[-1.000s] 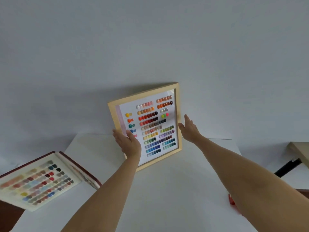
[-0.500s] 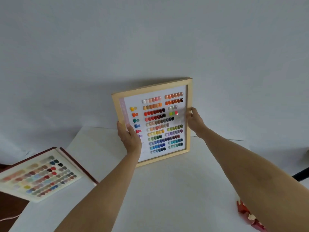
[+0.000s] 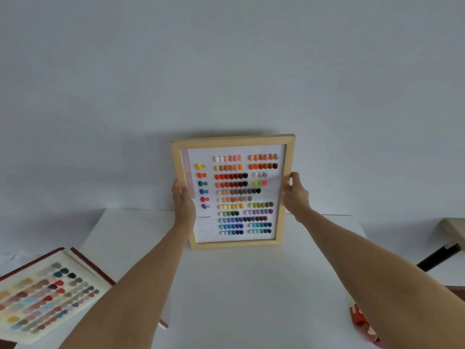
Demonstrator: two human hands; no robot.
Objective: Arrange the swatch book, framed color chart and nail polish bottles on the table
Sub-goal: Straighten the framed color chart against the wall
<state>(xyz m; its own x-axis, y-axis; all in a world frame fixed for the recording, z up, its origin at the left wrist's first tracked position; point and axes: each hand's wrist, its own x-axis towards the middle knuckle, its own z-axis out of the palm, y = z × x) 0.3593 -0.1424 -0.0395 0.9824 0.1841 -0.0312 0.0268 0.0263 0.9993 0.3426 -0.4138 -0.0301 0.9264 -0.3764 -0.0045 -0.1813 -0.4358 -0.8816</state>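
The framed color chart has a pale wood frame and rows of coloured nail tips on white. It stands upright at the back of the white table, close to the wall. My left hand grips its left edge and my right hand grips its right edge. The swatch book lies open at the table's left edge, with a dark red cover and a page of colour samples. No nail polish bottles show.
A red patterned object lies at the table's right edge, partly behind my right forearm. A wooden surface with a black leg stands off to the right. A plain grey wall rises behind the table.
The frame has turned from tilted to nearly upright and square to me. My right hand went from open beside the frame to gripping its right edge.
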